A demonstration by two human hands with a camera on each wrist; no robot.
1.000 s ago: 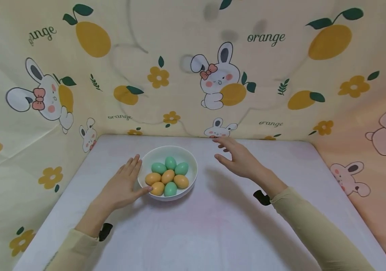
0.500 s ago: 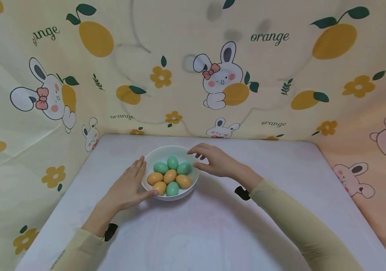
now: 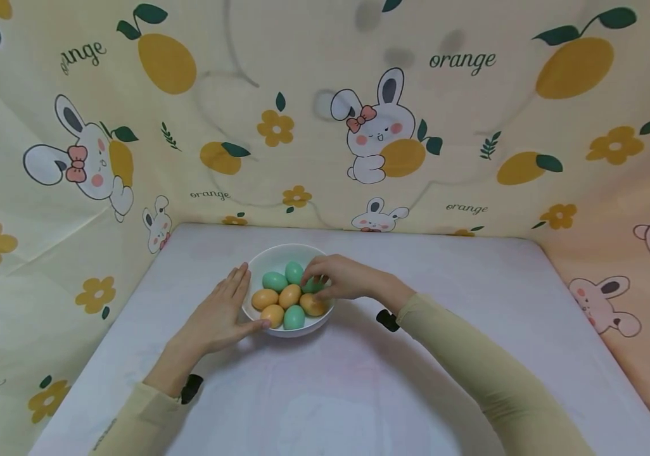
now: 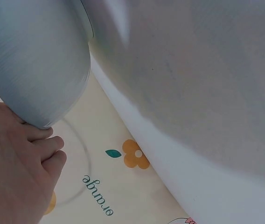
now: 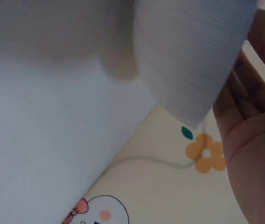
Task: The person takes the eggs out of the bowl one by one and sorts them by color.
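A white bowl (image 3: pixel 287 332) stands on the table, holding several green eggs and several orange-yellow eggs (image 3: pixel 289 296). My left hand (image 3: pixel 213 316) lies along its left side, fingers straight, thumb at the front rim by an orange-yellow egg (image 3: pixel 272 315). In the left wrist view, the left hand's fingertips (image 4: pixel 46 144) meet the bowl's edge (image 4: pixel 34 60). My right hand (image 3: pixel 348 277) reaches over the right rim, its bent fingers and thumb around the right-hand green egg (image 3: pixel 312 285), which they partly hide. In the right wrist view, the bowl (image 5: pixel 193 56) hides the right hand's fingertips.
The white tabletop (image 3: pixel 313 392) extends in front of the bowl and to both sides. A cloth backdrop (image 3: pixel 308 152) printed with rabbits and oranges rises behind and at the sides. A dark wrist-worn piece (image 3: pixel 388 320) shows below the right wrist.
My right hand has moved left and down from beside the bowl, over its rim, to the right-hand green egg. The left hand stays at the bowl's left side. The whole view has shifted slightly.
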